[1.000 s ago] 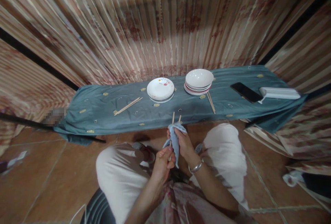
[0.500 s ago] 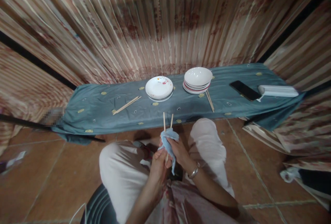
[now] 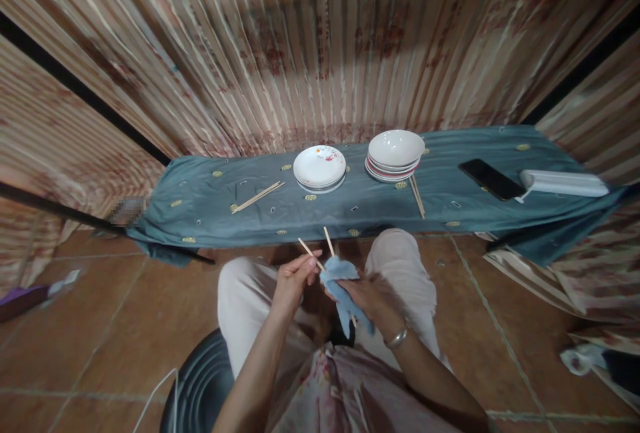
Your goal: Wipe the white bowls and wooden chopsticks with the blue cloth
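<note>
My left hand (image 3: 296, 278) pinches one wooden chopstick (image 3: 309, 250) near its upper part, and the stick's lower end runs into a light blue cloth (image 3: 342, 280). My right hand (image 3: 367, 296), with a silver bracelet at the wrist, is closed around that cloth. A second chopstick (image 3: 329, 241) stands up out of the cloth, and a stick end shows below it. Both hands are above my lap, just in front of the covered table. How the sticks lie inside the cloth is hidden.
On the green-blue tablecloth (image 3: 245, 233) stand stacked plates (image 3: 319, 165) and stacked bowls (image 3: 397, 148). Chopsticks (image 3: 257, 197) lie at left, more chopsticks (image 3: 417, 197) beside the bowls. A black phone (image 3: 491, 178) and a white long object (image 3: 565, 182) lie at right. A dark round tub (image 3: 200, 380) is beside my leg.
My left hand has moved from the lower end of the chopsticks up to one upper end, tilting that stick leftward. The cloth and my right hand have shifted slightly right. The view has moved a little.
</note>
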Action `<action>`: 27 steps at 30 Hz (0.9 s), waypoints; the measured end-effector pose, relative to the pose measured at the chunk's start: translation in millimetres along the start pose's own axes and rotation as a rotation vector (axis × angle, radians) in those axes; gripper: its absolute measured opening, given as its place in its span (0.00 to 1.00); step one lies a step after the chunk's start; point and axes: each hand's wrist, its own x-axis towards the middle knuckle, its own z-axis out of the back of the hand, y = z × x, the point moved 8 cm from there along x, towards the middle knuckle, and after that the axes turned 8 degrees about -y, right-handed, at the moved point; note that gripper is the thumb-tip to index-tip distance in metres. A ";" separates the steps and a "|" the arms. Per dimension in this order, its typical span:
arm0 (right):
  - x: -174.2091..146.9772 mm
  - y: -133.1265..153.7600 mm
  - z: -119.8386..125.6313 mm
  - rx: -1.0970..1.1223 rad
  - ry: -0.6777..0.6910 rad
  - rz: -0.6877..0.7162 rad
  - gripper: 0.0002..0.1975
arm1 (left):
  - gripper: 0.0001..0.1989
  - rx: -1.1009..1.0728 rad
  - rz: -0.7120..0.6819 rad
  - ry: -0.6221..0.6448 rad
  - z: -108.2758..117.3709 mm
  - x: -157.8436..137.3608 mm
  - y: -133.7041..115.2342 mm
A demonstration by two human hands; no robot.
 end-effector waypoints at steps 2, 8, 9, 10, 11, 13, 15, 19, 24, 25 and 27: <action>-3.7 -0.5 -5.5 -0.084 0.089 -0.027 0.12 | 0.22 -0.024 0.021 0.032 -9.7 0.6 -1.8; -12.6 2.9 -14.9 -0.090 0.303 -0.095 0.18 | 0.22 -0.033 0.080 0.122 -27.6 1.0 -1.2; -13.2 2.0 -14.2 -0.088 0.312 -0.116 0.17 | 0.22 -0.031 0.095 0.133 -29.5 0.6 -0.6; -13.6 0.5 -13.4 -0.085 0.320 -0.136 0.17 | 0.22 -0.029 0.113 0.145 -31.4 -0.2 0.3; -13.7 -0.9 -12.2 -0.077 0.324 -0.149 0.17 | 0.22 -0.030 0.132 0.158 -33.4 -1.2 1.4; -14.0 -4.1 -10.7 -0.061 0.339 -0.163 0.18 | 0.22 -0.037 0.169 0.183 -37.5 -3.8 3.6; -14.7 -7.9 -10.2 -0.041 0.352 -0.181 0.18 | 0.21 -0.038 0.197 0.201 -41.2 -6.2 5.8; -21.0 -12.1 -13.4 0.017 0.390 -0.213 0.17 | 0.19 -0.031 0.197 0.168 -40.9 -3.0 6.3; -37.9 -26.7 -9.5 0.043 0.398 -0.280 0.13 | 0.18 -0.098 0.083 0.084 -30.9 16.3 -7.0; -39.9 -30.0 -5.3 0.057 0.366 -0.274 0.13 | 0.17 -0.103 0.066 0.079 -30.2 19.9 -9.2; -42.2 -37.4 5.9 0.086 0.277 -0.257 0.12 | 0.16 -0.102 0.057 0.091 -32.5 24.8 -10.6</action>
